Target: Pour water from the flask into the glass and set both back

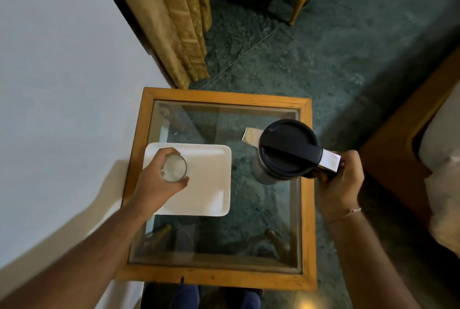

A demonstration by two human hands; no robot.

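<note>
A clear drinking glass [175, 167] stands upright over the left part of a white tray [209, 189], and my left hand [159, 181] is wrapped around its side. A steel flask [286, 151] with a black lid, a metal spout pointing left and a shiny handle stands upright at the table's right side. My right hand [341, 179] grips that handle from the right. Whether the flask's base touches the glass tabletop I cannot tell.
The small table [224, 277] has a wooden frame and a see-through glass top. A pale wall runs along the left, a gold curtain [179, 22] hangs behind, a chair leg stands far back, and a wooden bed edge with bedding lies at the right.
</note>
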